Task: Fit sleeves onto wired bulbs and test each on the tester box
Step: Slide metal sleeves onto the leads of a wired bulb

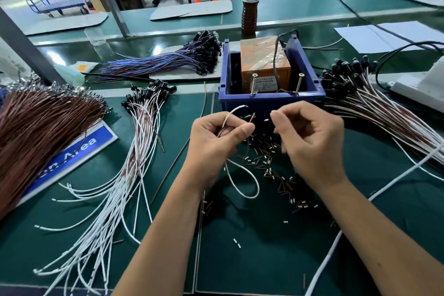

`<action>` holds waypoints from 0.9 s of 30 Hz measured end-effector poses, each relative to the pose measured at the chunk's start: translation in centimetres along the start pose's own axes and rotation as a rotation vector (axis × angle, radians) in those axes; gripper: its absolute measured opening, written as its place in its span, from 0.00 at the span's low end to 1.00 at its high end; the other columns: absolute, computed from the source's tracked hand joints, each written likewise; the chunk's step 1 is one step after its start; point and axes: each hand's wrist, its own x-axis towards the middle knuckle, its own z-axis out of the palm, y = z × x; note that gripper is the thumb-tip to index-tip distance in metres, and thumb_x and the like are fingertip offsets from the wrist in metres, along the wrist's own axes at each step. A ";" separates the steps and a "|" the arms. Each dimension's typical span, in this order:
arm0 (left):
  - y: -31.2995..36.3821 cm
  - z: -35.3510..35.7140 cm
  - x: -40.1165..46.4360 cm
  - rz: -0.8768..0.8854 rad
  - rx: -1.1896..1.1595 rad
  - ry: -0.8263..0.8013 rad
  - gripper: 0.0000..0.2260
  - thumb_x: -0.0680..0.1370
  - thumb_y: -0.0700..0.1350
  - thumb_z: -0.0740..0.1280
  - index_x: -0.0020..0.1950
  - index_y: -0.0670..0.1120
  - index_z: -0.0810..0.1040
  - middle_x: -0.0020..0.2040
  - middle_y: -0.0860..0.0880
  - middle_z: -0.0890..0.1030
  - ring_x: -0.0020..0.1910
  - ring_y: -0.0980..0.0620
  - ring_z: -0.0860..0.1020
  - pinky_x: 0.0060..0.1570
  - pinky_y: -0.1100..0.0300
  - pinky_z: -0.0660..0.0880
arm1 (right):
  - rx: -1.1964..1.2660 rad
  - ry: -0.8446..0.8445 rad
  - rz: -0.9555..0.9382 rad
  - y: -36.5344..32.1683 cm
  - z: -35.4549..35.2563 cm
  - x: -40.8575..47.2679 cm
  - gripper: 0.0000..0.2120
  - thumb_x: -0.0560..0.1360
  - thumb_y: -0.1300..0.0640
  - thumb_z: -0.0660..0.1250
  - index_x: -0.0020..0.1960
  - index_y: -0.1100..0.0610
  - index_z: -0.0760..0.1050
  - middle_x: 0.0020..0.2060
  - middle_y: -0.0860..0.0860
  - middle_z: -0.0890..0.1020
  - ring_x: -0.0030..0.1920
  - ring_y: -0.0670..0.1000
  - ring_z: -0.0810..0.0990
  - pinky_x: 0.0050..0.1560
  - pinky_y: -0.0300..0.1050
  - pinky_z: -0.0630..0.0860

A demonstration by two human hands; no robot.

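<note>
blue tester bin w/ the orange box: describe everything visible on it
The blue bin is an open-topped plastic tray, upright on the green mat just beyond both hands. Inside it stands an orange box wrapped in clear tape, with a small printed label on its near face. Two screws rise at a slant from the bin's near rim. A black cable runs down over the box. The bundle of wired bulbs lies against its right side. Neither hand touches it.

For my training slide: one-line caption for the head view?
Left hand holds a bulb's wires while right hand brings a small white sleeve before the tester box.
</note>
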 end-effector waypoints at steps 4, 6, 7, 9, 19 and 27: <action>0.0 0.6 0.0 -0.078 -0.214 0.044 0.08 0.73 0.46 0.77 0.36 0.47 0.82 0.27 0.47 0.63 0.26 0.55 0.56 0.29 0.62 0.55 | 0.304 -0.203 0.216 -0.2 1.3 -0.7 0.06 0.80 0.64 0.72 0.56 0.60 0.85 0.31 0.47 0.82 0.22 0.45 0.75 0.23 0.35 0.70; 0.2 0.7 0.0 -0.113 -0.278 0.017 0.08 0.76 0.43 0.75 0.36 0.47 0.82 0.26 0.51 0.65 0.24 0.58 0.59 0.25 0.66 0.59 | 0.374 -0.236 0.257 -0.3 1.7 -0.9 0.09 0.79 0.64 0.72 0.58 0.60 0.85 0.30 0.46 0.80 0.22 0.44 0.73 0.21 0.36 0.68; 0.3 0.7 -0.1 -0.130 -0.311 -0.007 0.09 0.77 0.42 0.73 0.37 0.46 0.81 0.25 0.53 0.66 0.22 0.60 0.61 0.23 0.68 0.62 | 0.401 -0.243 0.267 -0.3 1.9 -0.9 0.09 0.79 0.64 0.73 0.59 0.59 0.85 0.30 0.46 0.80 0.22 0.45 0.73 0.20 0.37 0.68; 0.5 1.0 -0.2 -0.147 -0.368 -0.044 0.10 0.78 0.41 0.70 0.36 0.45 0.81 0.25 0.55 0.68 0.21 0.61 0.64 0.22 0.70 0.65 | 0.456 -0.241 0.296 -0.4 2.0 -0.9 0.09 0.78 0.61 0.73 0.58 0.58 0.86 0.29 0.48 0.79 0.22 0.46 0.72 0.20 0.37 0.67; 0.4 2.3 -0.3 -0.137 -0.387 0.008 0.11 0.78 0.47 0.71 0.39 0.41 0.81 0.29 0.44 0.76 0.22 0.49 0.74 0.26 0.59 0.74 | 0.444 -0.203 0.315 -0.6 1.9 -0.6 0.08 0.75 0.68 0.76 0.54 0.63 0.84 0.33 0.56 0.84 0.28 0.50 0.79 0.22 0.41 0.74; 0.8 3.7 -0.5 -0.037 -0.319 0.190 0.17 0.82 0.49 0.63 0.41 0.44 0.87 0.26 0.54 0.64 0.26 0.58 0.62 0.26 0.66 0.60 | 0.216 -0.057 0.049 -1.2 1.0 -0.6 0.07 0.79 0.67 0.72 0.56 0.60 0.85 0.42 0.50 0.86 0.41 0.49 0.83 0.44 0.39 0.79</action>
